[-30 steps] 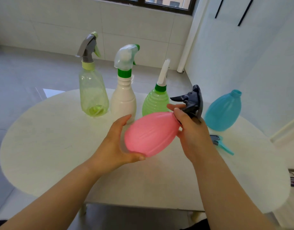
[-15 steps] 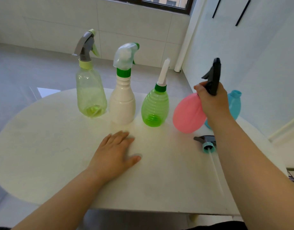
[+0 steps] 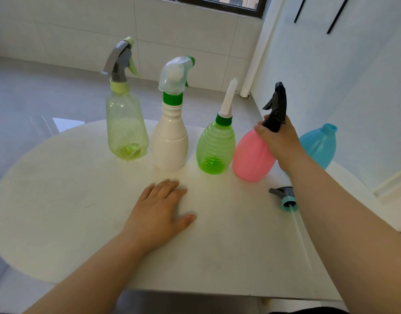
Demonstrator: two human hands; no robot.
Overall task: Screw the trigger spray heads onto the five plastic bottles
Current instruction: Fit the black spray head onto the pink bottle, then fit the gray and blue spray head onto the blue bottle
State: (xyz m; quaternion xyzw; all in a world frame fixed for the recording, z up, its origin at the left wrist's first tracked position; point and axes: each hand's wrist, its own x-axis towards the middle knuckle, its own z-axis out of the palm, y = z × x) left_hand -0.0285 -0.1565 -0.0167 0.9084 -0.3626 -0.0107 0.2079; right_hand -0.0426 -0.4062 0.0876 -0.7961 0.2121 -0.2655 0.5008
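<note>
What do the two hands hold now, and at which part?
The right hand grips the pink bottle at its neck, below the black spray head. The left hand lies flat on the table, holding nothing.

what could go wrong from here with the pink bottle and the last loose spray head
1. The right hand grips the black trigger head of the round pink plastic bottle, which leans and stands close to the ribbed green bottle; letting go carelessly could tip it into that neighbour.
2. The forearm lies over the loose grey and teal spray head and its thin dip tube near the white table edge; pulling back might sweep it off.
3. The open blue bottle sits behind the arm, easily knocked.
</note>
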